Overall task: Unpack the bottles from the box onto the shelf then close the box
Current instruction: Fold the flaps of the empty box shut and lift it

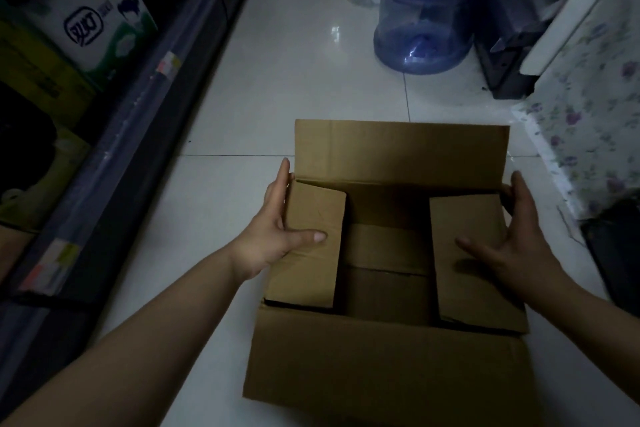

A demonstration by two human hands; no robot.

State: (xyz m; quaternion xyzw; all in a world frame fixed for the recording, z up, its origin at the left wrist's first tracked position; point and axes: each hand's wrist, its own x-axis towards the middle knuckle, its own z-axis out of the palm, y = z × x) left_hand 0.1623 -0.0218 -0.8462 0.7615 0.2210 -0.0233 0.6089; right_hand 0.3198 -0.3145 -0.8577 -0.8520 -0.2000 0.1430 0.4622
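Box (388,367) interior dark, contents unclear; left hand (277,236), right hand (512,246) grip spread, pressing side flaps.

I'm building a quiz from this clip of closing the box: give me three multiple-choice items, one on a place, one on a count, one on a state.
1. Where does the blue water jug stand?
A. on the floor beyond the box
B. inside the box
C. on the shelf

2. How many short side flaps are folded inward over the cardboard box?
A. none
B. one
C. two

3. What state are the two long flaps in?
A. both folded shut
B. both open
C. taped down

Answers:
1. A, the jug sits on the white tiles past the far flap.
2. C, the left hand presses the left side flap and the right hand the right side flap.
3. B, the far flap stands up and the near flap hangs toward the camera.
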